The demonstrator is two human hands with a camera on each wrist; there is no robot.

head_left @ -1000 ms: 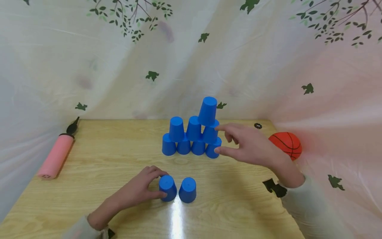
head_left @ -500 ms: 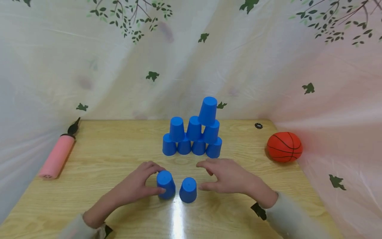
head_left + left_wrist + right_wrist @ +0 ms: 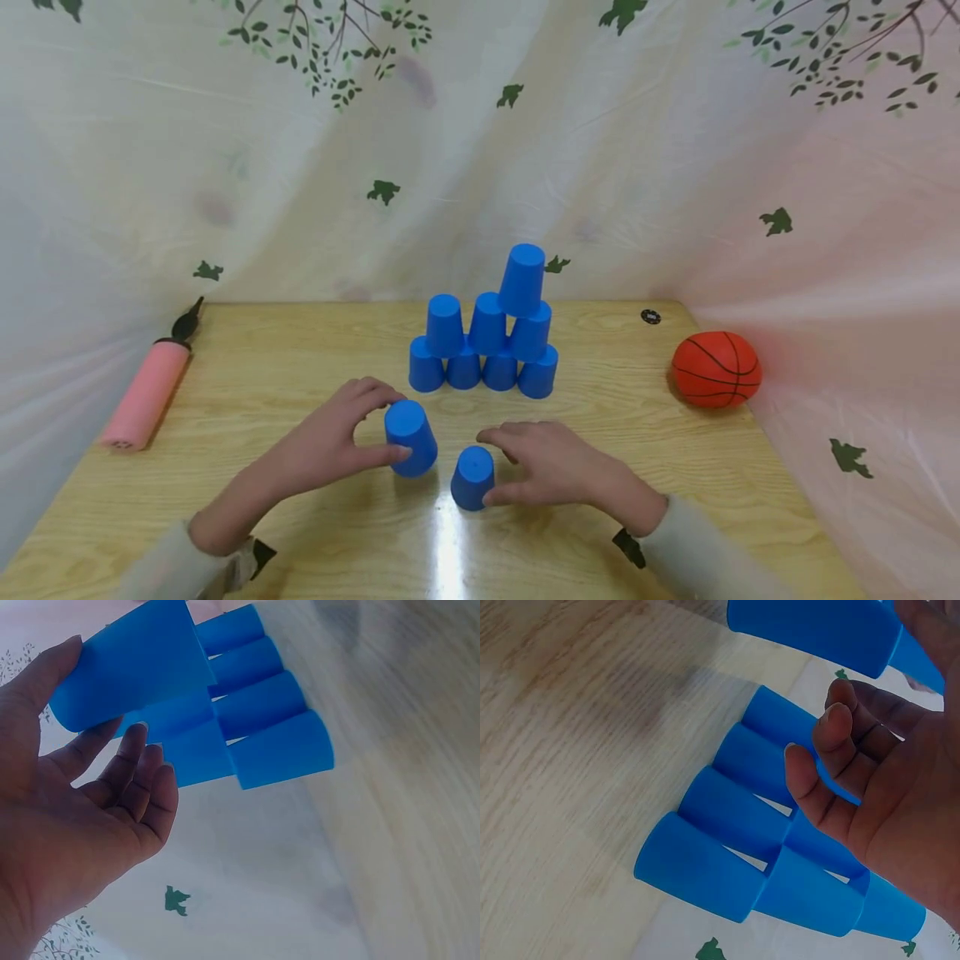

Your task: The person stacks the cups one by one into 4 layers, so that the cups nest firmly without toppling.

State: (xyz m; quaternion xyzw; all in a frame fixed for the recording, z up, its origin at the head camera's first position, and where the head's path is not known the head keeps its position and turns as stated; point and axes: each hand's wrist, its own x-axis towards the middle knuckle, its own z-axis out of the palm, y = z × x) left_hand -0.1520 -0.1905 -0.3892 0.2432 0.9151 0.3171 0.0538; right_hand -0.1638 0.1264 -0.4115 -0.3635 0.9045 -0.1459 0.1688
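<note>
Thumb and fingers of my left hand (image 3: 327,437) pinch an upside-down blue cup (image 3: 410,439), raised a little off the table and slightly tilted. To its right, another upside-down blue cup (image 3: 473,478) stands on the table. My right hand (image 3: 557,464) is spread beside that cup, its thumb at the lower right side and its bent fingers behind; firm contact does not show. Farther back rises a pyramid of upside-down blue cups (image 3: 488,323): a bottom row of several, three above, and a single top cup (image 3: 522,281) at the right. The left wrist view shows the gripped cup (image 3: 135,667) close up.
A pink hand pump (image 3: 147,392) with a black nozzle lies at the left. On the right are a red toy basketball (image 3: 716,370) and a small black disc (image 3: 651,317). A white leaf-patterned sheet (image 3: 300,167) hangs behind the wooden table (image 3: 300,350).
My left hand has raised its cup off the table and moved it forward and slightly left. My right hand has come back from the pyramid to the standing cup.
</note>
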